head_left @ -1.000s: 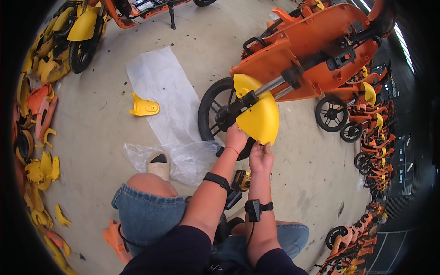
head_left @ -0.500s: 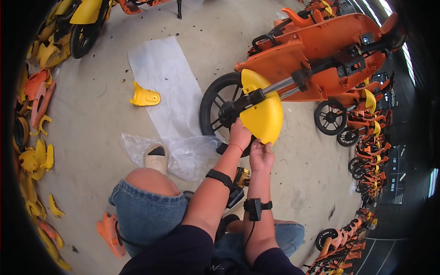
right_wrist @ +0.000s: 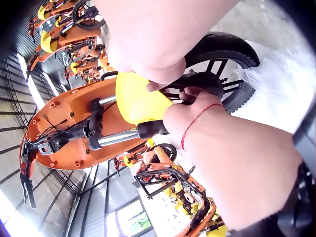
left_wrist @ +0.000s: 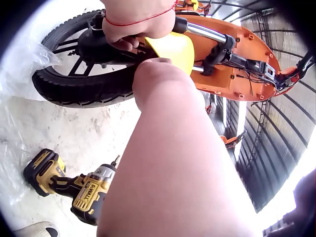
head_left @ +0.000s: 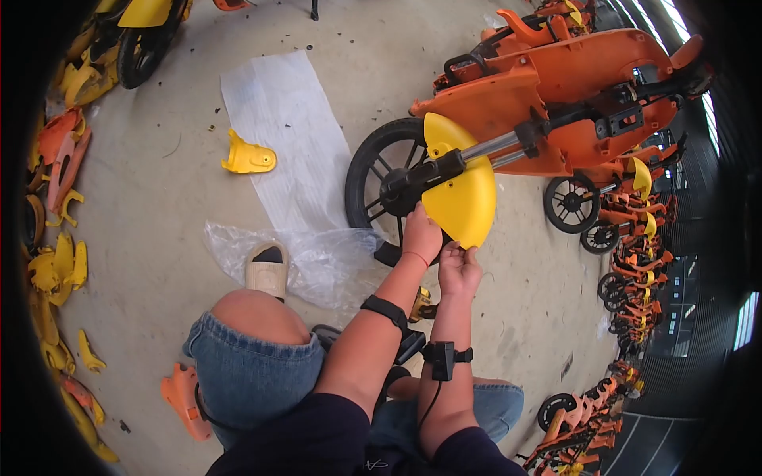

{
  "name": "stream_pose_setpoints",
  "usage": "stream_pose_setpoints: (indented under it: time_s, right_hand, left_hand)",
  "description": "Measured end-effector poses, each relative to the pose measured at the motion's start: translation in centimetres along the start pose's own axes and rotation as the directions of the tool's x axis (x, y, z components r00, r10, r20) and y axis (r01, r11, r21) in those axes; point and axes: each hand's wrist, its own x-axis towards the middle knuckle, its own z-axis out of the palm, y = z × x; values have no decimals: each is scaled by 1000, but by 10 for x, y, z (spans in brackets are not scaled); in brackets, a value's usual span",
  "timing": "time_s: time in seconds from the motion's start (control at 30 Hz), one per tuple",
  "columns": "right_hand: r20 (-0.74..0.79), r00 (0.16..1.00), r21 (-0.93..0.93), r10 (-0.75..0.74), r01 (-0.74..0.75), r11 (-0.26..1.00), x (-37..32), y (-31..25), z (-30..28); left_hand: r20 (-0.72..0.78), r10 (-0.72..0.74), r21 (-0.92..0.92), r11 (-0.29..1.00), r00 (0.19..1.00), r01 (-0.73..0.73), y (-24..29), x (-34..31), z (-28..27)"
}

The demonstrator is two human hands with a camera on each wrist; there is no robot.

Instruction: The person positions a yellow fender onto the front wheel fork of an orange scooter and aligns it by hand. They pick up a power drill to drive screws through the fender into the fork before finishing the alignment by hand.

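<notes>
A yellow front fender (head_left: 468, 202) sits over the black-spoked front wheel (head_left: 373, 151) of an orange scooter (head_left: 579, 71), beside its fork leg (head_left: 429, 174). My left hand (head_left: 422, 234), with a red string at the wrist, grips the fender's near side edge close to the hub, its fingertips curled in underneath in the left wrist view. At the fender's lower end, my right hand (head_left: 460, 272) pinches the rim between thumb and fingers. A small hole shows in the fender's side. In the right wrist view both hands overlap the fender's edge beside the tyre.
A yellow-black cordless drill (left_wrist: 89, 195) is on the floor below my arms. Clear plastic film (head_left: 317, 266) and a white sheet (head_left: 290, 143) lie left of the wheel, near a loose yellow part (head_left: 250, 155). Yellow parts (head_left: 55, 274) pile up at left; more scooters (head_left: 635, 230) line the right.
The head view has shifted, so the scooter and fender appear farther right. Both hands keep their places on the fender; the drill is now more covered by the left forearm.
</notes>
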Motion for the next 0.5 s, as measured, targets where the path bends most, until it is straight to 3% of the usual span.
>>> stream_pose_setpoints:
  time_s: [0.13, 0.5]
  right_hand:
    - [-43, 999, 4, 26, -26, 1000, 4, 3, -6]
    - [-26, 999, 28, 31, -30, 999, -5, 9, 3]
  left_hand:
    - [82, -30, 29, 999, 996, 28, -9, 9, 0]
    - [99, -9, 30, 1000, 995, 6, -5, 12, -8]
